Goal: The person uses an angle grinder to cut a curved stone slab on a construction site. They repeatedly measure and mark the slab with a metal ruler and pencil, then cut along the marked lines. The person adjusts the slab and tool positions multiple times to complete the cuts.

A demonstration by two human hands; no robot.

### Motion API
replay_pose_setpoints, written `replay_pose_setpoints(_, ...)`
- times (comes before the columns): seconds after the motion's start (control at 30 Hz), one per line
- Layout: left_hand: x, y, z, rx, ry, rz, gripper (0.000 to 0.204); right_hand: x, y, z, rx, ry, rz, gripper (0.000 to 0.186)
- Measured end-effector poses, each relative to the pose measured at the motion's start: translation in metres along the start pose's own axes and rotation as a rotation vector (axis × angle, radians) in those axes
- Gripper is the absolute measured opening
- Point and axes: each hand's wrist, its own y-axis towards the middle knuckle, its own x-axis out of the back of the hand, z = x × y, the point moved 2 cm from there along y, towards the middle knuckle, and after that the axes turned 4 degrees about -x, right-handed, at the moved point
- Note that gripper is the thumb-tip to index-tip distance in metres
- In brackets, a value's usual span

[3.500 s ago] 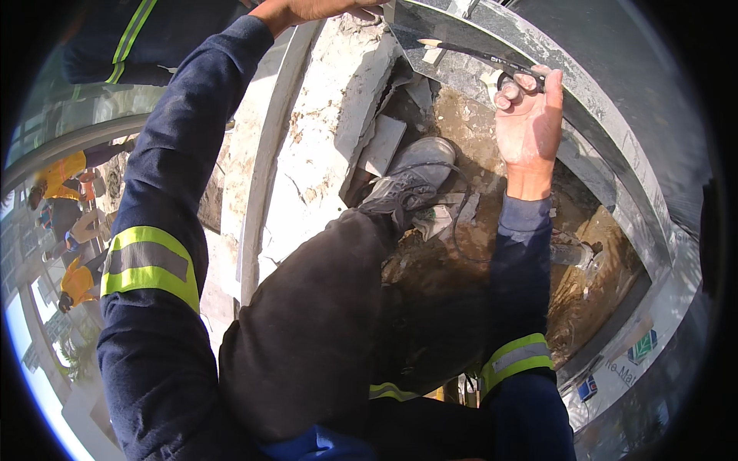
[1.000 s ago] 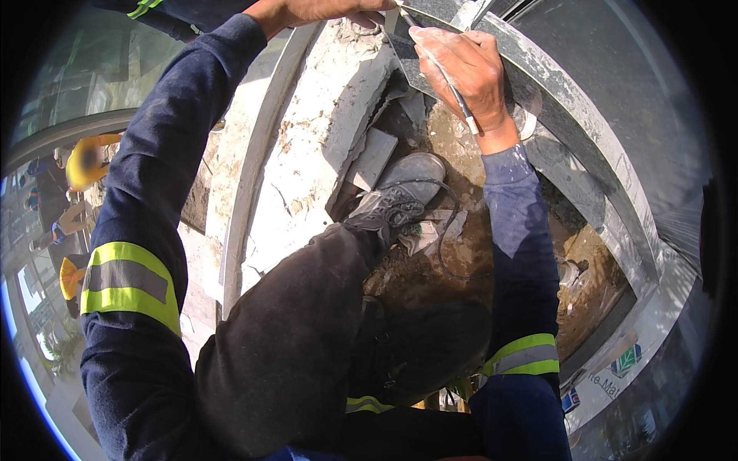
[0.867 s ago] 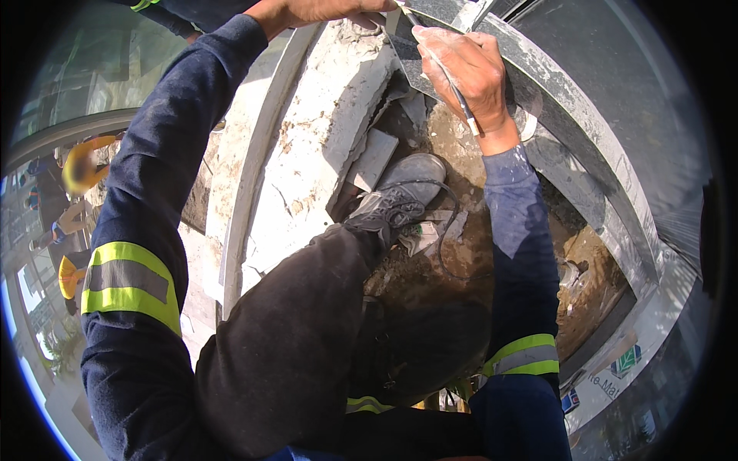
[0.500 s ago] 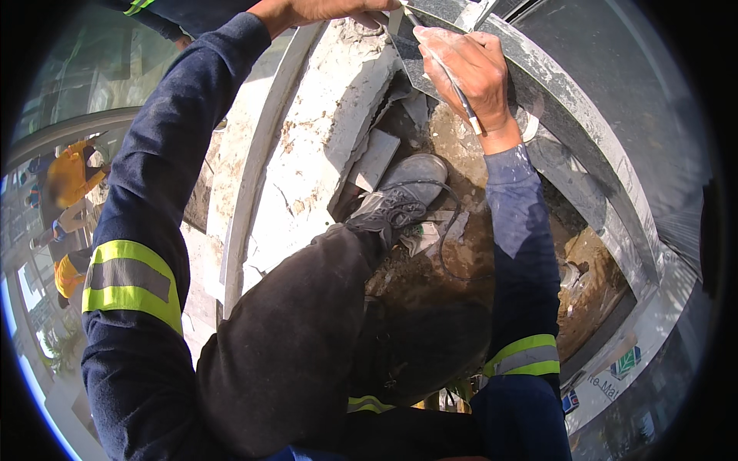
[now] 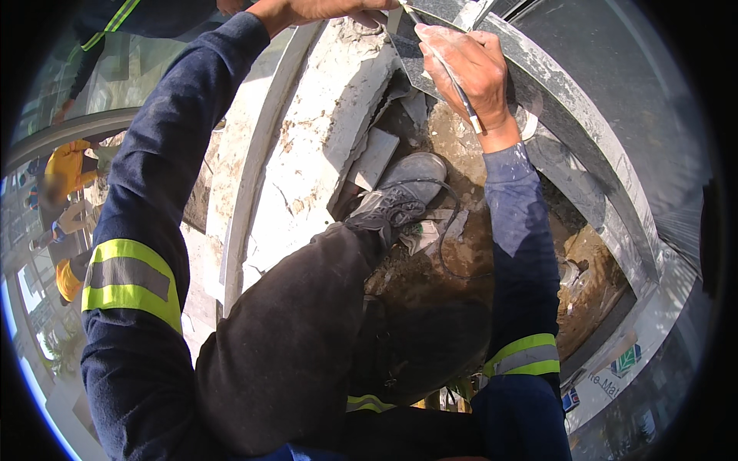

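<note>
My right hand (image 5: pixel 473 69) is closed around a slim pencil (image 5: pixel 453 73), held at a slant with its upper end at a dark grey stone piece (image 5: pixel 411 54). My left hand (image 5: pixel 327 8) reaches in at the top edge, partly cut off by the picture's rim. Its fingers point right and press together at the stone piece's upper corner, close to the pencil's upper end. What lies between them is hidden. Pale dust coats the back of my right hand.
A rough white masonry ledge (image 5: pixel 323 123) runs left of my shoe (image 5: pixel 411 180). A curved grey stone frame (image 5: pixel 600 138) bounds the right side. A thin dark cable (image 5: pixel 446 253) crosses the dirt. A co-worker's dark sleeve (image 5: pixel 154 17) and a person in yellow (image 5: pixel 68 169) show at left.
Both my hands and the pencil stay almost in place. At the upper left, the co-worker in dark clothing has shifted, showing more reflective striping. The person in yellow has moved slightly.
</note>
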Motion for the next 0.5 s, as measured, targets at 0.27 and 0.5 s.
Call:
replay_pose_setpoints(0.27,0.003,-0.010,-0.008,0.017,-0.016,0.004,0.034,-0.003,0.011,0.008,0.014,0.002,-0.004,0.026)
replay_pose_setpoints(0.5,0.001,-0.007,-0.007,0.016,-0.017,-0.014,0.031,0.001,0.012,0.012,-0.030,0.034,0.034,0.026)
